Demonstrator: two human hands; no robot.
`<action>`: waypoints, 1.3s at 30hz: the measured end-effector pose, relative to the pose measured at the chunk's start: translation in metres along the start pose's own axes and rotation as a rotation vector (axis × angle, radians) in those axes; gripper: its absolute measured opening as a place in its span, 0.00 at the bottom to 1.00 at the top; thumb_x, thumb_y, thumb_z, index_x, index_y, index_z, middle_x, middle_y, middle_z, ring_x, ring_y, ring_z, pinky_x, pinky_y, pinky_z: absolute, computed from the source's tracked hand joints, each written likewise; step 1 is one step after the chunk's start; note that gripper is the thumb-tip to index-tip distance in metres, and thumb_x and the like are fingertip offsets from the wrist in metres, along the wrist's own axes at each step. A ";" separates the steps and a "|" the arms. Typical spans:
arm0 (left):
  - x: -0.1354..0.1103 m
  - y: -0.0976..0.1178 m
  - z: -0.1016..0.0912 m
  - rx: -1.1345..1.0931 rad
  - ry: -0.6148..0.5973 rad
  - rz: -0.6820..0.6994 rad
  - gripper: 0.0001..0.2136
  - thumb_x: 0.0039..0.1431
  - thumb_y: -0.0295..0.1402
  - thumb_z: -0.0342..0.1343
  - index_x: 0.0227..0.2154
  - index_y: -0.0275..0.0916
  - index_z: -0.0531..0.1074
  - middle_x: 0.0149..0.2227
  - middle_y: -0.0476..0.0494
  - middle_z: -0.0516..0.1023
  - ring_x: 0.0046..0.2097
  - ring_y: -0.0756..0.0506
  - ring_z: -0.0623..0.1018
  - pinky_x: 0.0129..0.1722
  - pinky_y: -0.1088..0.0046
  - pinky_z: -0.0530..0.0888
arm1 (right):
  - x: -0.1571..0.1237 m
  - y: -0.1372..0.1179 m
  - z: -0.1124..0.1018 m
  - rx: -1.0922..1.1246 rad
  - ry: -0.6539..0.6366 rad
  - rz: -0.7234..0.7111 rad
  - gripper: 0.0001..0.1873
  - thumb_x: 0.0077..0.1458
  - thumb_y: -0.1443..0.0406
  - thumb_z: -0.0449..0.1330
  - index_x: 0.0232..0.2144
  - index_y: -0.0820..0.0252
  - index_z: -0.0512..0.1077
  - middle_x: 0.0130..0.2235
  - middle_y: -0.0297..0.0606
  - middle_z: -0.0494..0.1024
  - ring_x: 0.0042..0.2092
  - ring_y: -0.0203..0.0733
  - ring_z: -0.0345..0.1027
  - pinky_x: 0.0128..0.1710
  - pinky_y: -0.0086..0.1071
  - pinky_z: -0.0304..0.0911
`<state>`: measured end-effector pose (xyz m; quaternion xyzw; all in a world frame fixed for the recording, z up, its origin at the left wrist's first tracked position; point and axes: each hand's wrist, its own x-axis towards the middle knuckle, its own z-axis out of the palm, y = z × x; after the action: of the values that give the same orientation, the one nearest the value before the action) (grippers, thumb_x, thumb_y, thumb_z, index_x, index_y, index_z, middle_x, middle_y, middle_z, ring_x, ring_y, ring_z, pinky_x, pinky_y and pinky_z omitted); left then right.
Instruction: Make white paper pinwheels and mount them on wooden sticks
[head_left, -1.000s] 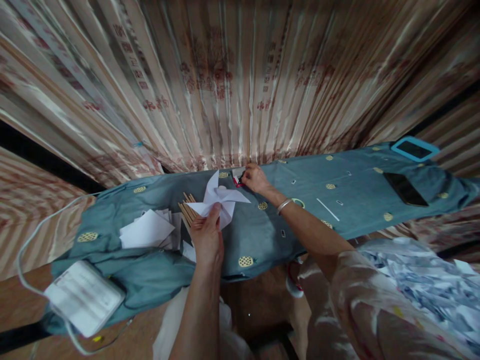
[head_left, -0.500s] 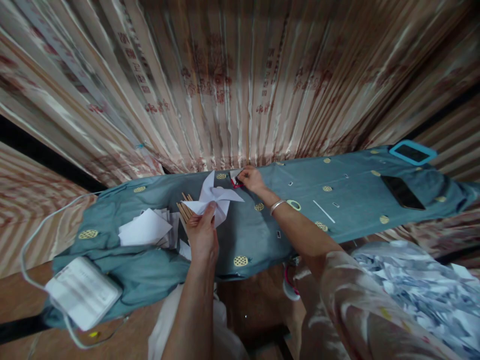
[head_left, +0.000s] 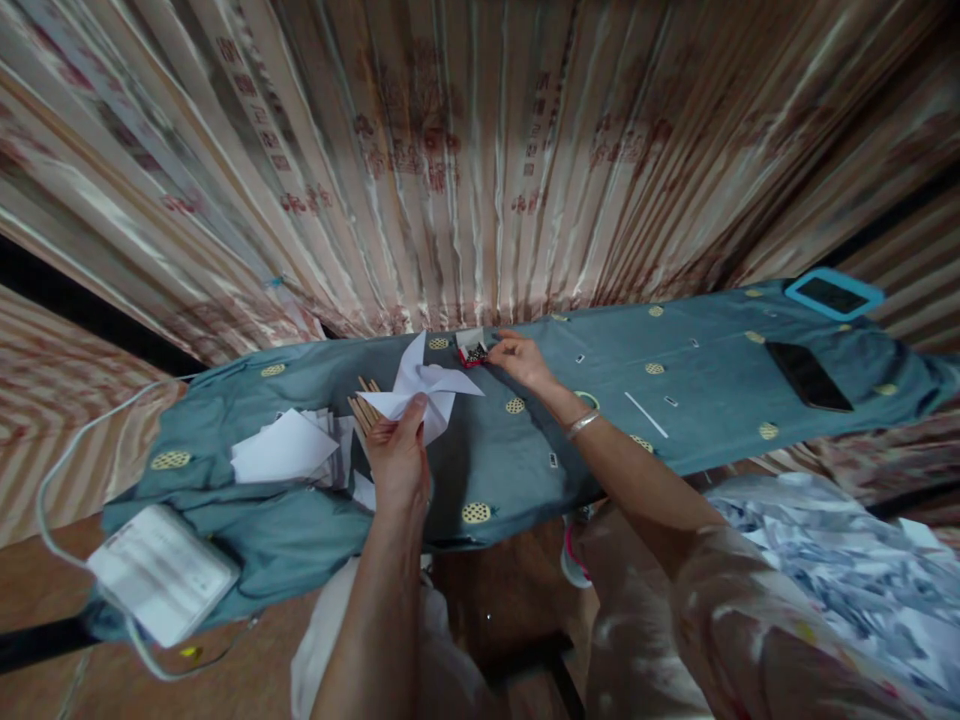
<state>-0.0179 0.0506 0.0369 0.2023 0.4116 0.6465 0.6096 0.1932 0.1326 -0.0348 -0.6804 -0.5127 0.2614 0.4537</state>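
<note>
A white paper pinwheel (head_left: 426, 385) with folded blades is pinched at its near edge by my left hand (head_left: 400, 445), thumb on top. Just right of a small red and white box (head_left: 472, 347), open and with small dark pieces inside, is my right hand (head_left: 521, 360). Its thumb and forefinger are pressed together; whatever they hold is too small to make out. Several thin wooden sticks (head_left: 363, 405) lie behind my left hand and partly under the pinwheel. A stack of white paper squares (head_left: 289, 448) rests farther left.
A green pineapple-print cloth (head_left: 517, 480) covers the table. On its right are a roll of tape (head_left: 586, 399), partly behind my wrist, a white strip (head_left: 646, 414), a black phone (head_left: 808, 377) and a blue-framed tablet (head_left: 835, 293). A white box-shaped device (head_left: 163, 575) with a cable sits left. Paper pieces (head_left: 847, 570) are heaped right.
My right hand has drawn back to the right from the small box, whose contents now show. My left hand still holds the pinwheel. The view has shifted slightly.
</note>
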 end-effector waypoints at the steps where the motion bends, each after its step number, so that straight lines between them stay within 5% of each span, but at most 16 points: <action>1: 0.000 0.000 0.000 0.003 0.002 0.007 0.12 0.33 0.29 0.71 0.24 0.36 0.76 0.27 0.51 0.81 0.30 0.52 0.79 0.38 0.76 0.75 | -0.013 0.002 -0.004 -0.001 -0.019 -0.014 0.03 0.42 0.68 0.64 0.20 0.57 0.76 0.45 0.39 0.81 0.60 0.50 0.66 0.63 0.44 0.56; 5: 0.000 -0.003 -0.001 0.008 -0.015 0.028 0.13 0.31 0.30 0.71 0.24 0.36 0.76 0.27 0.50 0.81 0.30 0.52 0.78 0.37 0.77 0.75 | -0.071 0.013 -0.023 -0.100 -0.271 -0.227 0.03 0.46 0.69 0.63 0.24 0.58 0.77 0.53 0.44 0.77 0.63 0.51 0.64 0.61 0.44 0.58; 10: -0.002 -0.008 0.000 0.038 -0.048 0.012 0.14 0.30 0.32 0.73 0.23 0.36 0.77 0.25 0.50 0.80 0.28 0.52 0.77 0.33 0.78 0.73 | -0.110 0.024 -0.039 -0.302 -0.353 -0.338 0.05 0.50 0.70 0.61 0.28 0.59 0.77 0.60 0.48 0.71 0.66 0.53 0.58 0.64 0.50 0.53; 16: -0.004 -0.016 0.001 0.083 -0.069 0.021 0.14 0.30 0.33 0.73 0.24 0.36 0.79 0.26 0.49 0.81 0.29 0.50 0.78 0.35 0.74 0.75 | -0.111 0.015 -0.059 -0.447 -0.357 -0.339 0.09 0.53 0.70 0.61 0.38 0.60 0.77 0.60 0.49 0.70 0.64 0.51 0.62 0.63 0.46 0.56; 20: -0.003 -0.023 0.000 0.138 -0.080 0.037 0.14 0.32 0.35 0.73 0.24 0.37 0.79 0.27 0.48 0.82 0.29 0.49 0.79 0.34 0.73 0.74 | -0.112 -0.001 -0.066 -0.483 -0.350 -0.291 0.09 0.58 0.68 0.57 0.39 0.59 0.77 0.44 0.42 0.81 0.48 0.44 0.74 0.52 0.37 0.65; 23: -0.004 -0.027 0.000 0.158 -0.095 0.035 0.14 0.32 0.35 0.73 0.24 0.38 0.79 0.27 0.48 0.82 0.29 0.49 0.79 0.34 0.73 0.74 | -0.113 -0.013 -0.061 -0.562 -0.396 -0.218 0.08 0.59 0.64 0.58 0.35 0.58 0.77 0.34 0.38 0.80 0.38 0.42 0.74 0.41 0.32 0.64; 31: -0.008 -0.030 0.004 0.183 -0.100 -0.026 0.15 0.27 0.37 0.74 0.21 0.37 0.78 0.24 0.49 0.80 0.26 0.51 0.76 0.31 0.74 0.73 | -0.116 -0.016 -0.048 -0.751 -0.557 -0.364 0.11 0.60 0.70 0.54 0.36 0.62 0.78 0.39 0.47 0.82 0.44 0.48 0.74 0.44 0.35 0.64; 39: -0.009 -0.030 0.001 0.173 -0.108 -0.062 0.17 0.27 0.38 0.75 0.23 0.37 0.79 0.26 0.47 0.82 0.28 0.49 0.78 0.34 0.73 0.74 | -0.121 -0.016 -0.048 -0.832 -0.515 -0.392 0.14 0.59 0.74 0.51 0.33 0.61 0.76 0.35 0.48 0.80 0.42 0.50 0.74 0.41 0.36 0.64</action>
<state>0.0029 0.0400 0.0158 0.2760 0.4385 0.5773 0.6311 0.1848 0.0040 -0.0122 -0.6082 -0.7855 0.1047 0.0448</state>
